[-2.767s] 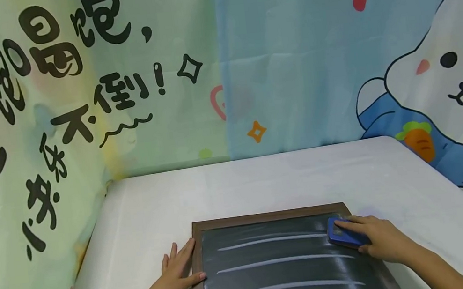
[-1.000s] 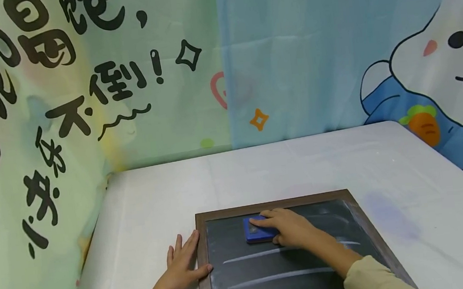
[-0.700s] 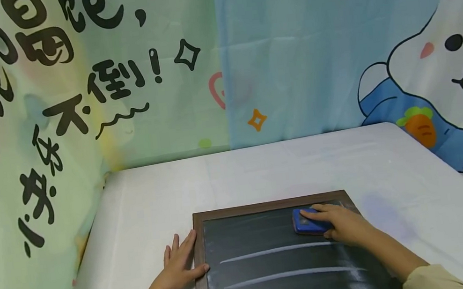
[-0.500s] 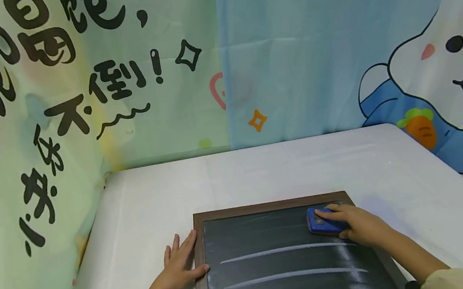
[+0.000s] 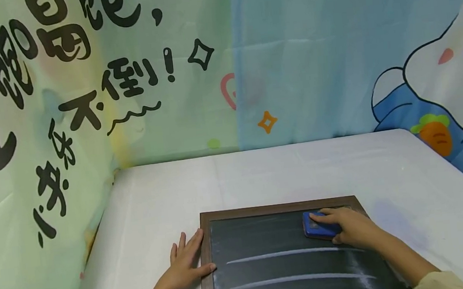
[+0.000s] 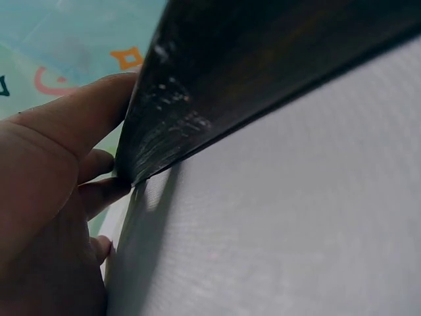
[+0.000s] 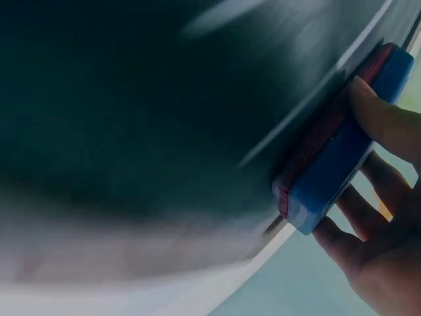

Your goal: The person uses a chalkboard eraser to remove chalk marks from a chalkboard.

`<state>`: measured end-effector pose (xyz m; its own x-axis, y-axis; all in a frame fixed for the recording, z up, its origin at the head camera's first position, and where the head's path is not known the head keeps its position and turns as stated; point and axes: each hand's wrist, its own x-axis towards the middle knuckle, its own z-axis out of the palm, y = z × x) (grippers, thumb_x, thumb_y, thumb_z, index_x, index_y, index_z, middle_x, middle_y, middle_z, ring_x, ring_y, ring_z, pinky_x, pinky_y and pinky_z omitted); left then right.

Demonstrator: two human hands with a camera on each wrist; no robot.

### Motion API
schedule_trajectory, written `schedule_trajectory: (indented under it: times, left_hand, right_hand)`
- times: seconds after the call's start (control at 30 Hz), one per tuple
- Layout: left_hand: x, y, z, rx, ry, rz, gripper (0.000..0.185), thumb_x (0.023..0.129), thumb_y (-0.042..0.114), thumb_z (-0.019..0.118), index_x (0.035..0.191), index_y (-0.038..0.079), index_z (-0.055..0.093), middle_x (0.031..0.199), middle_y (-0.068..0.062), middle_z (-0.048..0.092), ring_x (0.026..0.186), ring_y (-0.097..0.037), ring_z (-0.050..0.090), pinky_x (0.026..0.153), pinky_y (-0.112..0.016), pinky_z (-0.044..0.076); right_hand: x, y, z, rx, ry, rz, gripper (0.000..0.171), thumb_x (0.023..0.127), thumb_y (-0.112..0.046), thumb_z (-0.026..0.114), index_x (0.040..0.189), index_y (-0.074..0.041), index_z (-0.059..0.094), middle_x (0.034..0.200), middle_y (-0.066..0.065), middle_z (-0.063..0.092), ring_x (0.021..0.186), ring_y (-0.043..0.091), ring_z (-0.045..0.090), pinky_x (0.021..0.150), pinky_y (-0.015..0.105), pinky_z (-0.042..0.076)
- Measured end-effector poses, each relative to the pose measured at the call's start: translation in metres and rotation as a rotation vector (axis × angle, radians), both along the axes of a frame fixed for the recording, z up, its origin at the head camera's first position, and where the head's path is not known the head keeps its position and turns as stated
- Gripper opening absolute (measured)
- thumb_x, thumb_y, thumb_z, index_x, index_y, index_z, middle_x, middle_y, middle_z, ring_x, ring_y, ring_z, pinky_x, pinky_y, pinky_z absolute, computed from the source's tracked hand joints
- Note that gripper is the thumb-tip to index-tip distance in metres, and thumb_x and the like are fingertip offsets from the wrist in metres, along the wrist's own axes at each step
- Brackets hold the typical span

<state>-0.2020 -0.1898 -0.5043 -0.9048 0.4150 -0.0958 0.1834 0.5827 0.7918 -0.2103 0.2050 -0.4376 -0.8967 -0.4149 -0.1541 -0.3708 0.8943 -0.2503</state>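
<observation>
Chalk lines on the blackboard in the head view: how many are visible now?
2 clear: one white chalk line just below the blue eraser that the right hand holds, another nearer the person. A third may start at the bottom edge, cut off.

A matt, chalk-smeared dark slate surface is seen on the blackboard (image 5: 278,266), bordered by a brown wood-grain frame (image 5: 278,208). Blue plastic backs the eraser (image 5: 317,227), with reddish felt beneath. The table (image 5: 260,179) is covered in matt white cloth.
</observation>
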Motion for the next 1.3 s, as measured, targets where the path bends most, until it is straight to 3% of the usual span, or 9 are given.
schedule_trajectory:
  times: [0.3, 0.43, 0.53, 0.67, 0.87, 1.03, 1.17, 1.3]
  left_hand:
    - [0.001, 0.002, 0.001, -0.007, 0.006, -0.001, 0.086, 0.081, 0.037, 0.066, 0.146, 0.008, 0.017, 0.151, -0.018, 0.018, 0.138, -0.042, -0.011, 0.105, -0.058, -0.016]
    - [0.003, 0.004, -0.001, -0.009, 0.010, -0.003, 0.087, 0.081, 0.038, 0.066, 0.146, 0.006, 0.017, 0.150, -0.020, 0.019, 0.137, -0.045, -0.011, 0.104, -0.060, -0.015]
    - [0.004, 0.005, 0.000, -0.007, 0.010, -0.009, 0.087, 0.081, 0.038, 0.065, 0.146, 0.005, 0.016, 0.150, -0.021, 0.018, 0.137, -0.046, -0.011, 0.103, -0.062, -0.015]
    - [0.004, 0.004, 0.002, -0.002, 0.019, -0.008, 0.087, 0.082, 0.036, 0.066, 0.145, 0.004, 0.017, 0.149, -0.022, 0.018, 0.136, -0.046, -0.010, 0.103, -0.062, -0.014]
    - [0.006, 0.003, 0.004, -0.018, 0.008, -0.019, 0.086, 0.082, 0.034, 0.065, 0.145, 0.002, 0.015, 0.149, -0.023, 0.018, 0.137, -0.045, -0.009, 0.104, -0.061, -0.014]
    - [0.007, 0.002, 0.004, -0.020, -0.009, -0.024, 0.087, 0.083, 0.034, 0.065, 0.145, 0.002, 0.013, 0.150, -0.022, 0.017, 0.138, -0.043, -0.010, 0.105, -0.058, -0.016]
    - [0.007, 0.001, 0.005, -0.014, -0.009, -0.021, 0.087, 0.083, 0.033, 0.065, 0.145, 0.002, 0.013, 0.150, -0.022, 0.017, 0.138, -0.042, -0.009, 0.105, -0.058, -0.016]
    - [0.007, 0.003, 0.005, -0.002, 0.003, -0.020, 0.087, 0.083, 0.033, 0.066, 0.145, 0.002, 0.014, 0.150, -0.022, 0.017, 0.138, -0.043, -0.008, 0.105, -0.058, -0.015]
  right_hand:
    - [-0.012, -0.106, 0.002, 0.027, 0.059, 0.154, 0.063, 0.070, -0.007, 0.076, 0.128, -0.015, 0.054, 0.129, 0.018, 0.053, 0.112, 0.041, 0.051, 0.092, 0.051, 0.043]
    - [-0.013, -0.157, 0.005, 0.076, 0.047, 0.204, 0.062, 0.072, -0.011, 0.076, 0.129, -0.023, 0.053, 0.132, 0.011, 0.052, 0.115, 0.034, 0.051, 0.096, 0.046, 0.042]
    - [-0.013, -0.180, 0.006, 0.117, 0.044, 0.218, 0.062, 0.074, -0.015, 0.076, 0.129, -0.029, 0.052, 0.133, 0.005, 0.052, 0.116, 0.030, 0.051, 0.097, 0.043, 0.042]
    - [-0.012, -0.189, 0.006, 0.149, 0.057, 0.217, 0.063, 0.074, -0.018, 0.075, 0.130, -0.032, 0.050, 0.134, 0.001, 0.051, 0.118, 0.027, 0.051, 0.098, 0.041, 0.042]
    - [-0.013, -0.164, 0.000, 0.078, 0.046, 0.204, 0.065, 0.076, -0.016, 0.073, 0.134, -0.028, 0.046, 0.136, 0.007, 0.048, 0.121, 0.031, 0.048, 0.098, 0.044, 0.042]
    - [-0.010, -0.089, -0.006, -0.042, 0.046, 0.110, 0.064, 0.074, -0.007, 0.073, 0.133, -0.016, 0.049, 0.133, 0.017, 0.048, 0.118, 0.042, 0.047, 0.095, 0.054, 0.040]
    - [-0.006, -0.026, -0.006, -0.049, 0.041, 0.031, 0.064, 0.074, -0.006, 0.073, 0.132, -0.011, 0.049, 0.132, 0.022, 0.047, 0.115, 0.048, 0.046, 0.089, 0.058, 0.042]
    - [-0.005, 0.014, -0.003, -0.047, 0.026, -0.010, 0.065, 0.071, -0.004, 0.074, 0.131, -0.008, 0.049, 0.131, 0.027, 0.047, 0.112, 0.051, 0.046, 0.082, 0.056, 0.045]
